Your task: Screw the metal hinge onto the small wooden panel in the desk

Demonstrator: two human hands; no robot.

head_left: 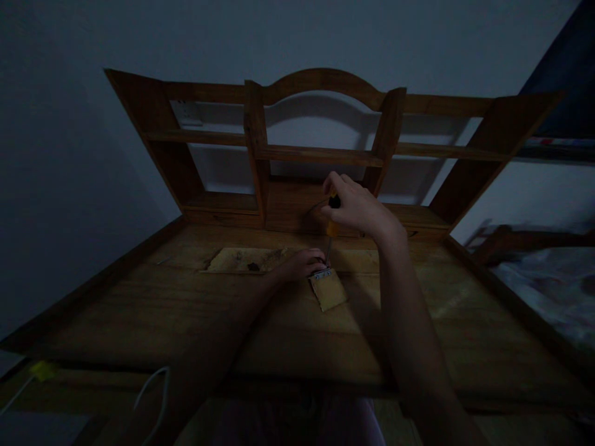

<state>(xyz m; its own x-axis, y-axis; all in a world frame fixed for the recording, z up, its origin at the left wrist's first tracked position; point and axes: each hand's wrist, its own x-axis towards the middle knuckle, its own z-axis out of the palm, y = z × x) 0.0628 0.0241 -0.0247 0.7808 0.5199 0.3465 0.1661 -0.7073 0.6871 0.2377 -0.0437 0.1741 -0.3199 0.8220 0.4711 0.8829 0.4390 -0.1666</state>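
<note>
My right hand is closed around the top of a screwdriver with a yellow and black handle. The screwdriver stands nearly upright, its thin shaft pointing down at a small metal hinge. That hinge lies along the far edge of a small, light wooden board on the desk. Low at the hinge's left side, my left hand has its fingers bent against it and appears to grip it. Its fingertips and the screwdriver's tip are partly hidden in the dim light.
The wooden desk has a peeled, lighter strip behind my left hand. A wooden shelf unit rises along the back. A white cable hangs at the front left, near a yellow object. A bed stands to the right.
</note>
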